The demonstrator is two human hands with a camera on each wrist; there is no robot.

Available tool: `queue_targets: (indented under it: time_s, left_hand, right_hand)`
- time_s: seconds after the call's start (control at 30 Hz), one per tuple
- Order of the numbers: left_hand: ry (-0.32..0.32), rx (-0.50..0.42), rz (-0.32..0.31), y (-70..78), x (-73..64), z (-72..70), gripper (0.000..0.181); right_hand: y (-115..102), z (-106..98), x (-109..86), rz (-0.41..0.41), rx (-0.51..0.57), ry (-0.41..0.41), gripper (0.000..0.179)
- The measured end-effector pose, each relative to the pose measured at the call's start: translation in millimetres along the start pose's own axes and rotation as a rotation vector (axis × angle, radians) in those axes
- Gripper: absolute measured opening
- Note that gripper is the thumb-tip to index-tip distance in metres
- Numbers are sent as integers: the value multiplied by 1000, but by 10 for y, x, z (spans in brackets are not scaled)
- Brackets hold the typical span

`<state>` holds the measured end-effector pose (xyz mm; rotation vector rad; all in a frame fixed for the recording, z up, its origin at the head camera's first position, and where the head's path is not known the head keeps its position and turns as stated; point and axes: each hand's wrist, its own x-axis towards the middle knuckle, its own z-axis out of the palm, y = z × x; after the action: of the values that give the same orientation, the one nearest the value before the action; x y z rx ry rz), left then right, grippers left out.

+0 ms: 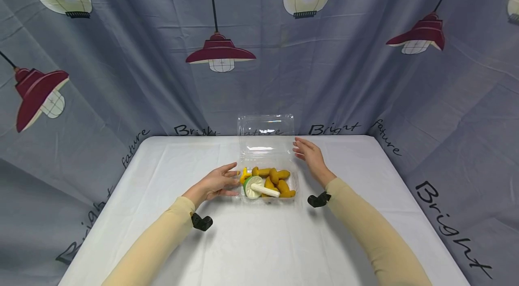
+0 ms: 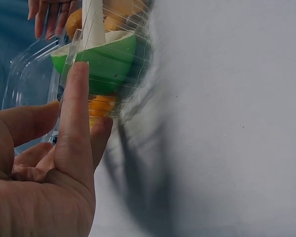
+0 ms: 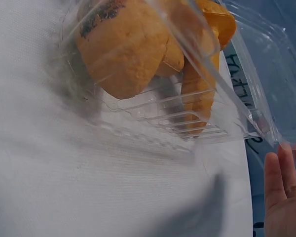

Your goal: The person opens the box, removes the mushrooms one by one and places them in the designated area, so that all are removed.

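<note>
A clear plastic clamshell box (image 1: 297, 183) stands with its lid (image 1: 266, 142) tilted up at the back. Inside it lie several ochre mushroom-shaped pieces (image 1: 272, 185), a bright yellow piece (image 1: 244, 175) and a mushroom (image 1: 254, 188) with a green cap and white stem, gills facing up. My left hand (image 1: 216, 181) is at the box's left wall, fingers extended, fingertips right at the plastic beside the green cap (image 2: 108, 64). My right hand (image 1: 311, 156) is at the lid's right side, its extended fingertips right at the lid's edge in the right wrist view.
The box is on a white-covered table (image 1: 251, 241), toward the far edge. Behind hangs a grey-blue curtain (image 1: 259, 88) printed with lamps and lettering. Black wrist cameras (image 1: 201, 222) sit on both sleeves.
</note>
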<state>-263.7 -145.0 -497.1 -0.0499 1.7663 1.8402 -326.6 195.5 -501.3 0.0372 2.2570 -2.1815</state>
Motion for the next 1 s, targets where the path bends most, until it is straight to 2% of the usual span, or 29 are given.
queue_targets:
  time_s: [0.27,0.6,1.0]
  left_hand:
    - [4,1,7,-36,-63,34,77]
    - [-11,8,16,-92,-126,43,78]
    - [-21,12,17,-113,-173,38,78]
  right_hand:
    - [12,3,-27,45,73,22,49]
    - [-1,5,-102,77,216,17,51]
    - [29,-32,-114,147,216,18,53]
